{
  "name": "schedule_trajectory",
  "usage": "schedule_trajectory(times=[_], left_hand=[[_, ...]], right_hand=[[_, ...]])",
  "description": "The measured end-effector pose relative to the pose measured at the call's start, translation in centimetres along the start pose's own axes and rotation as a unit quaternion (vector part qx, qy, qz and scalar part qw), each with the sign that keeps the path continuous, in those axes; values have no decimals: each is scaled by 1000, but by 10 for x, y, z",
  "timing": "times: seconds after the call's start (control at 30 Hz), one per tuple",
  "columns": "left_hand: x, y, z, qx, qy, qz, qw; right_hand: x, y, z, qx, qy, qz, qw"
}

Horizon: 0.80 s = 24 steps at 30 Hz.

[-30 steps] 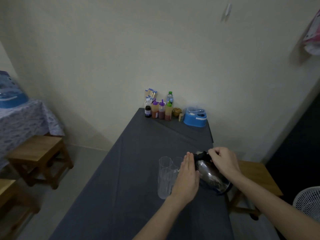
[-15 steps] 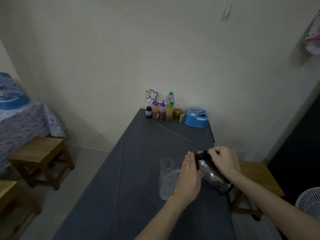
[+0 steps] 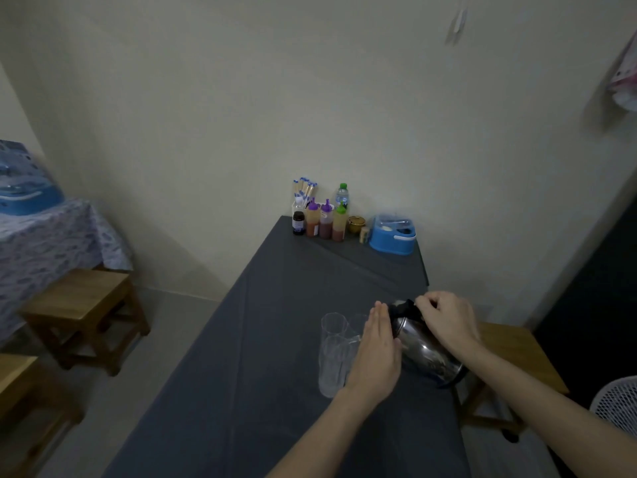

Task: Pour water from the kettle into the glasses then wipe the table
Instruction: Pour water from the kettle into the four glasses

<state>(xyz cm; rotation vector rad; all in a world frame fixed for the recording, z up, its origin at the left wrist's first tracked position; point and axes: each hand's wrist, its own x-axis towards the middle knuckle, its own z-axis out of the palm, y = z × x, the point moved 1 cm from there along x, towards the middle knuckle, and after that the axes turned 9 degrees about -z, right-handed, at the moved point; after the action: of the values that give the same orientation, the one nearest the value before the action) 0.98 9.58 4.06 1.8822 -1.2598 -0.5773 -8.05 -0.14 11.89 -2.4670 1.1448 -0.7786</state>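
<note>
A steel kettle (image 3: 425,355) with a black lid is tilted to the left over the dark grey table (image 3: 269,339). My right hand (image 3: 448,320) grips its black top handle. My left hand (image 3: 377,357) lies flat, fingers together, against the kettle's left side. A tall clear glass (image 3: 331,353) stands just left of that hand. A second glass (image 3: 358,326) shows behind it, partly hidden by my fingers. I cannot make out any water stream.
Sauce bottles (image 3: 320,220), a water bottle (image 3: 342,196) and a blue plastic box (image 3: 393,236) stand at the table's far end by the wall. Wooden stools stand on the left (image 3: 82,298) and right (image 3: 513,353). A white fan (image 3: 617,405) is at the lower right.
Both hands and the kettle have kept nearly the same pose; only the view has shifted slightly.
</note>
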Motion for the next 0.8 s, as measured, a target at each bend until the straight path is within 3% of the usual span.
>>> schedule_trajectory(times=[0.47, 0.8], left_hand=[[-2, 3, -4, 23, -7, -6, 1000], [4, 6, 4, 124, -29, 72, 989]], right_hand=[[-6, 0, -1, -4, 3, 6, 1000], [-38, 35, 11, 165, 97, 168, 967]])
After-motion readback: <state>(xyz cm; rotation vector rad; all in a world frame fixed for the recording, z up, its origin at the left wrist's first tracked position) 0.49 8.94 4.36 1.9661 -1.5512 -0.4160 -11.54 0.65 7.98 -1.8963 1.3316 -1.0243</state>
